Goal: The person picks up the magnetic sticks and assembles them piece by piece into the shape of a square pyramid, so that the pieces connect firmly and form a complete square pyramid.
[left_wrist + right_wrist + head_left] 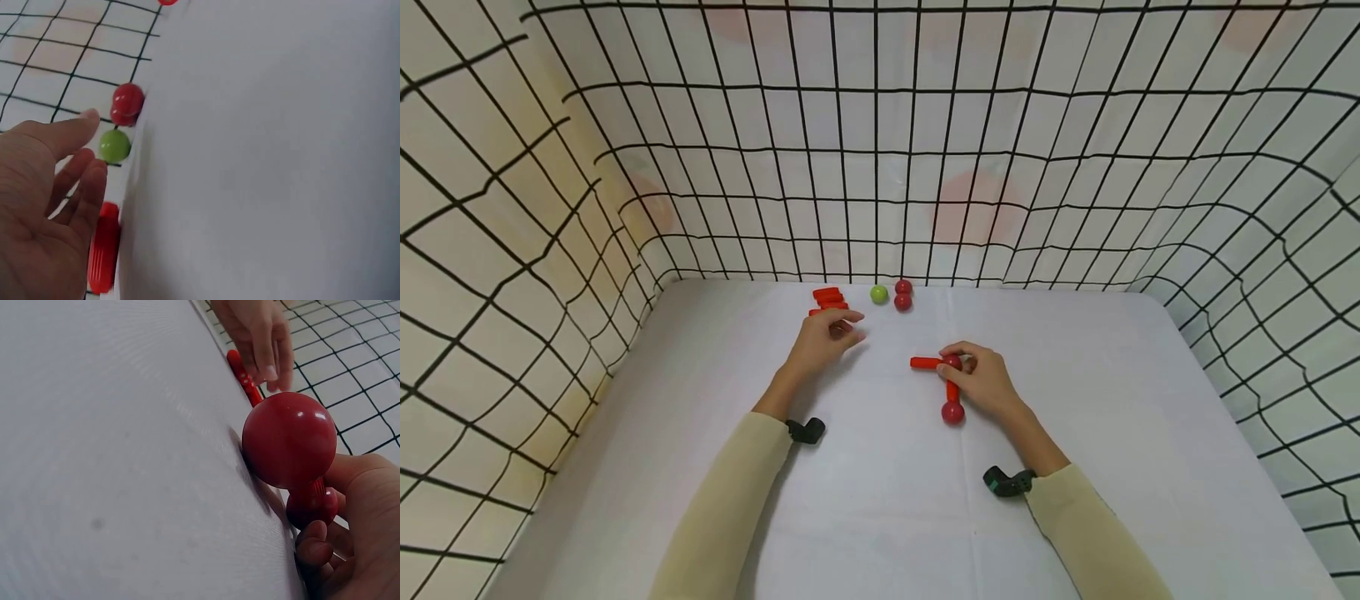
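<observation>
Two red balls and two red rods are joined in an L on the white table. My right hand [988,383] pinches the corner ball [953,362] between thumb and fingers. From that ball one rod [925,362] points left; another rod [952,390] runs toward me to the end ball [952,412]. Large in the right wrist view is the end ball [290,440], with the gripped ball [311,507] behind it. My left hand [823,343] holds nothing, its fingers and thumb apart, just in front of a pile of loose red rods [827,295] that it partly covers.
Toward the back edge of the table [865,517] lie a green ball [879,293] and two loose red balls [903,295], right of the rods. Black wire mesh [895,150] rises behind and along both sides. A small black device [1007,482] sits on each wrist.
</observation>
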Available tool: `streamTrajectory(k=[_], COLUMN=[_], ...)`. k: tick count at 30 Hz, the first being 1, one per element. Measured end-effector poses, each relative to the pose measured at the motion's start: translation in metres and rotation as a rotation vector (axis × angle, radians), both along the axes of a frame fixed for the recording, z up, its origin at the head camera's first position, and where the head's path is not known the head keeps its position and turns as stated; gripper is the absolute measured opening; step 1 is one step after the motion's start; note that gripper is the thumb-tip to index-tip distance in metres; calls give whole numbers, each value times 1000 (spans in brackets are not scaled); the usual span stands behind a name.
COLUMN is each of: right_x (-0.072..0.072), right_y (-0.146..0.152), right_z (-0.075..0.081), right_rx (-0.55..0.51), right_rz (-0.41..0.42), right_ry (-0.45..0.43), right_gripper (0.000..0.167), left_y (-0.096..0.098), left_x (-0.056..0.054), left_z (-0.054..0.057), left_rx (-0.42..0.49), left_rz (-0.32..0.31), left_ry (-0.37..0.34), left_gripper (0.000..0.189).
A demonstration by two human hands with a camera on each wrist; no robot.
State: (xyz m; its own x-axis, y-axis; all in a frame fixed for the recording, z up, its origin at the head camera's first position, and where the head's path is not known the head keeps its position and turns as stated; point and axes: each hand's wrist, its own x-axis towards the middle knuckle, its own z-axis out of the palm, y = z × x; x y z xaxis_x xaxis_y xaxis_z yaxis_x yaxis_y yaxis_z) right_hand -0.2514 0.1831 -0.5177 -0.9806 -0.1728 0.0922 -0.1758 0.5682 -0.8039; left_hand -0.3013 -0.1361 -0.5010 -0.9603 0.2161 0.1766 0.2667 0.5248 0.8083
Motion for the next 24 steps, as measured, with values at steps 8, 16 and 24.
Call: streamTrajectory(k=[8, 16, 24], right_x=[2, 1, 1], right_y=[0, 0, 3], right_z=[0, -4, -7], right_rx=[-45, -54, -55], right_rz=[-3, 0, -3], right_ry=[5, 3, 20], right_gripper=[26, 24, 25], left_y=[42, 67, 79], left_x=[-25, -39, -42], left_z=[3, -1, 2], left_rx=[3, -79, -224], left_rz=[-106, -150, -132], left_ry=[14, 28, 66], left_gripper=[46, 61, 53])
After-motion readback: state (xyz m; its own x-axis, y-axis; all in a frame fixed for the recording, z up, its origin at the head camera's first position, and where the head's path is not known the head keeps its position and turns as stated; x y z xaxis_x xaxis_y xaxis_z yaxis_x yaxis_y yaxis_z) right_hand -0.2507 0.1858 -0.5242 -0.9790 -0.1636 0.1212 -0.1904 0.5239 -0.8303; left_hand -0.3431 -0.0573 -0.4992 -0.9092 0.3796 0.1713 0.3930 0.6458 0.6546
